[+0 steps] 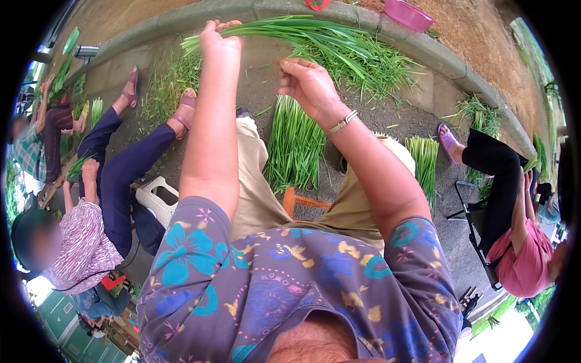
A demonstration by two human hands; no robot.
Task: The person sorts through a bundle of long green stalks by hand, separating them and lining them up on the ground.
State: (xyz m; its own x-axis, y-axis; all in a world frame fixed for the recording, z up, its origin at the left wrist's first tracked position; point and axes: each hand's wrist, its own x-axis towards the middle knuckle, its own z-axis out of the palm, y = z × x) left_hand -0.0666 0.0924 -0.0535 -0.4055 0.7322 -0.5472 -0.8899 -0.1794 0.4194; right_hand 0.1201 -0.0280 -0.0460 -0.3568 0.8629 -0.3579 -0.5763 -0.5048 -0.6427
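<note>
My left hand (pixel 220 37) is stretched far forward, closed round the pale stem ends of a bunch of garlic chives (pixel 302 29). The long green leaves arch away to the right and droop over a loose heap. To the right of it and a little nearer, my right hand (pixel 308 88) has its fingers curled in a loose pinch, apart from the bunch. Whatever it may hold is too small to make out. Below that hand, between my legs, lies a thick row of chives (pixel 295 145) with pale ends pointing away from me.
A loose heap of green leaves (pixel 369 69) lies against the concrete curb (pixel 448 63). Another chive pile (pixel 422 160) is beside my right leg. A pink basin (pixel 409 15) stands beyond the curb. Seated people are on the left (pixel 85 242) and right (pixel 526 254).
</note>
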